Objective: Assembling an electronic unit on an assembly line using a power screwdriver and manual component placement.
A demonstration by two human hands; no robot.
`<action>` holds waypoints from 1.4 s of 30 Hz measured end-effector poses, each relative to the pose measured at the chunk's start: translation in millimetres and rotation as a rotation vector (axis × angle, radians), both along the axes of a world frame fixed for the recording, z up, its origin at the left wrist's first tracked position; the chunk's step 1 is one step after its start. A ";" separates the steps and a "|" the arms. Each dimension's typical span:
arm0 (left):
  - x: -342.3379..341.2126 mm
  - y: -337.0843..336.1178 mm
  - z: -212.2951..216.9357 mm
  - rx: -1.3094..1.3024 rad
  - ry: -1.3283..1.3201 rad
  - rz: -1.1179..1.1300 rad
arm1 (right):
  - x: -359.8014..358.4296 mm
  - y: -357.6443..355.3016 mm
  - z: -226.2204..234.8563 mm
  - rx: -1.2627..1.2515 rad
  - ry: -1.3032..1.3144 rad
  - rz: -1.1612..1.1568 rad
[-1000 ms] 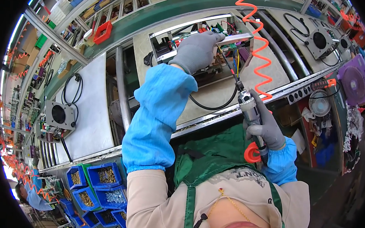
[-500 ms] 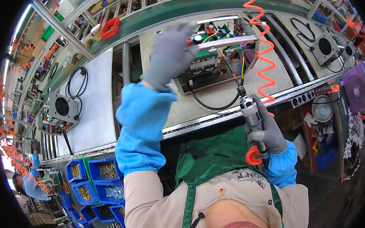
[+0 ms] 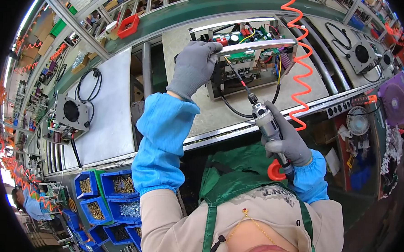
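Observation:
My right hand (image 3: 292,142), in a grey glove, is wrapped round a silver pneumatic screwdriver (image 3: 267,122). Its long bit points up and left, with the tip by the left part of the metal bar on an open-framed electronic unit (image 3: 255,71). Green circuit boards, red parts and coloured wires show inside that frame. At the bar's left end my gloved left hand (image 3: 193,66) rests with fingers closed on the frame's corner; whether anything small is pinched there is hidden. A black cable loops from the unit's front.
Blue bins (image 3: 119,185) of screws and small parts stand at the lower left. Another unit with a fan (image 3: 70,112) sits on a white board to the left. An orange coiled hose (image 3: 302,67) hangs right of the open unit. A red bin (image 3: 128,26) lies farther back.
My left hand has come down onto the frame's left corner. The screwdriver has swung left, its bit tip now at the bar's left part. The view has shifted slightly.

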State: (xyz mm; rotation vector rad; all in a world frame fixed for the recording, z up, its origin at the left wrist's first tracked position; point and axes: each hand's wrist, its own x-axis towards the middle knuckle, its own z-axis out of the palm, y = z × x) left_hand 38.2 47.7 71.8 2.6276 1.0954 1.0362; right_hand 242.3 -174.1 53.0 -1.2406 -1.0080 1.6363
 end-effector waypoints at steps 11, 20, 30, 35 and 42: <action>1.1 4.7 -0.4 0.006 0.051 -0.007 | -13.5 3.8 -1.0 -0.046 0.345 -0.043; 0.1 0.8 -11.8 0.147 -0.079 -0.034 | -47.5 2.1 22.9 -0.012 0.402 -0.146; -159.3 -143.3 -56.4 -1.013 0.069 -0.417 | -32.4 7.9 -4.4 0.085 0.325 -0.120; -284.2 -239.7 -44.4 -0.409 -0.024 1.023 | -18.0 3.1 -13.8 0.207 0.400 -0.059; -331.4 -300.8 -79.2 -0.416 0.105 1.235 | -18.9 8.3 -20.8 0.239 0.332 -0.021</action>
